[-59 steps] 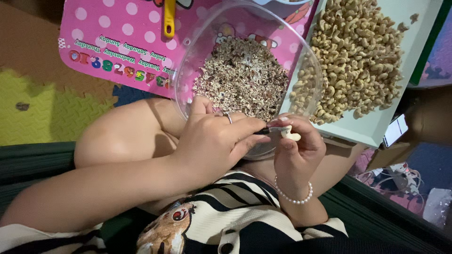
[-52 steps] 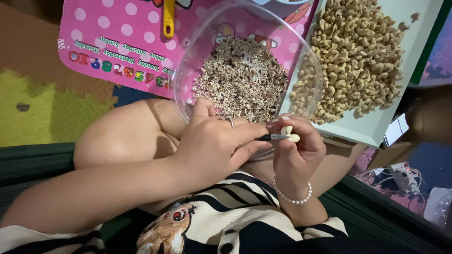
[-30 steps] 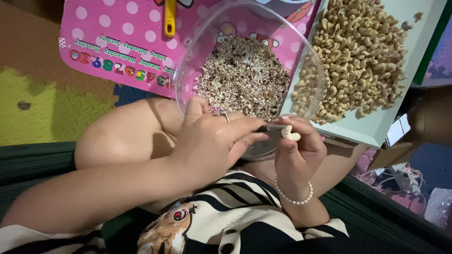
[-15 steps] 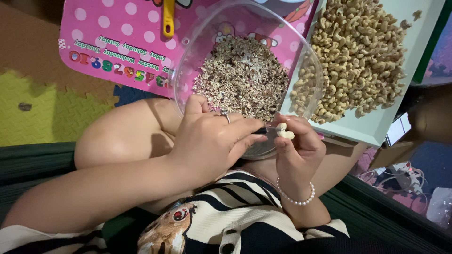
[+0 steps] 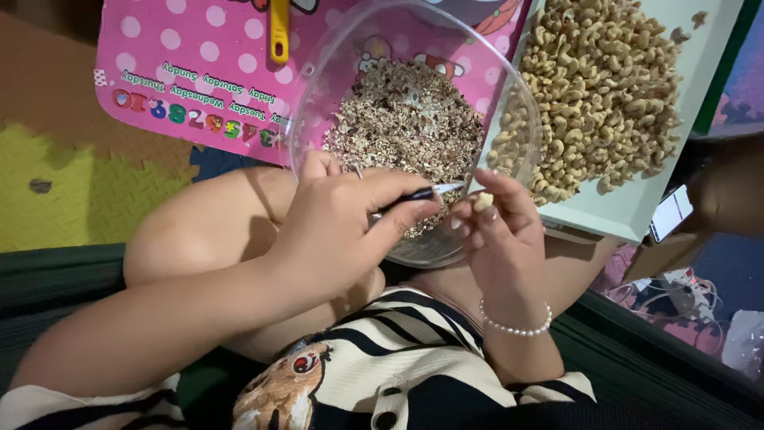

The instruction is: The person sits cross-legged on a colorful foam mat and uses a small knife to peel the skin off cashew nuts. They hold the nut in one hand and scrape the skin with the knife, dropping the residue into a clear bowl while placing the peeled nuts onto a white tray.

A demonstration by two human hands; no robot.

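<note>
Left of the clear bowl (image 5: 318,103) of husk scraps lies a pink dotted board (image 5: 191,72). At the bowl's near rim, the left hand (image 5: 338,231) grips a small knife (image 5: 426,193); the right hand (image 5: 497,231) pinches a cashew (image 5: 482,201). Right of the bowl, touching it, sits a tray (image 5: 637,215) of cashews.

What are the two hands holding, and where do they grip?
Left hand pinches a small dark-handled knife by its handle; right hand holds a pale cashew nut between its fingertips.
</note>
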